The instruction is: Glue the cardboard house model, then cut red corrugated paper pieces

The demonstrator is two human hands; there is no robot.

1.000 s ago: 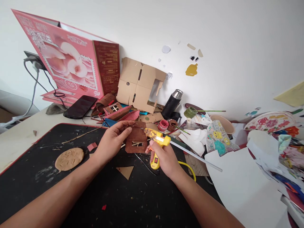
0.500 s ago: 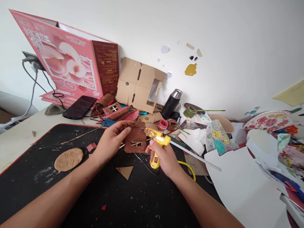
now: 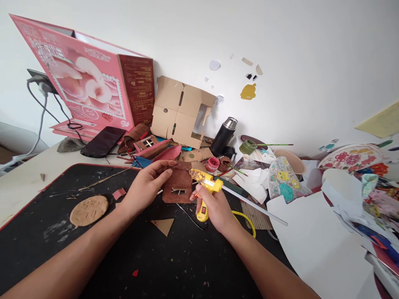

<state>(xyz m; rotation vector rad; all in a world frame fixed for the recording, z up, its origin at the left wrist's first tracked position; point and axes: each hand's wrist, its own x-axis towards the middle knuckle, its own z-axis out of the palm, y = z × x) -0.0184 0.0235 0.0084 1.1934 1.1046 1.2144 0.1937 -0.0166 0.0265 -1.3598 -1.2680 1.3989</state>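
Observation:
My right hand (image 3: 220, 208) is wrapped round the grip of a yellow hot glue gun (image 3: 213, 184), whose stained nozzle points left. A long translucent glue stick (image 3: 255, 204) sticks out of its back. With thumb and fingers my left hand (image 3: 150, 182) grips the left upper edge of a brown-painted cardboard panel (image 3: 177, 178), which has a small barred window cut near its lower edge. The nozzle tip is at the panel's upper right part; whether it touches cannot be made out. A tan cardboard triangle (image 3: 163, 226) lies below the panel on the black mat (image 3: 124, 257).
A carved tan disc (image 3: 89, 211) lies to the left. Behind stand a pink box (image 3: 90, 79), a phone (image 3: 102, 142), a flattened carton (image 3: 174, 112), a black thermos (image 3: 223, 137) and paint jars (image 3: 212, 164). White paper (image 3: 321, 245) and craft scraps cover the right side.
The brown panel has tilted slightly, and its window shows darker behind the bars. Both hands keep nearly the same place, with the glue gun still at the panel. The view has shifted a little.

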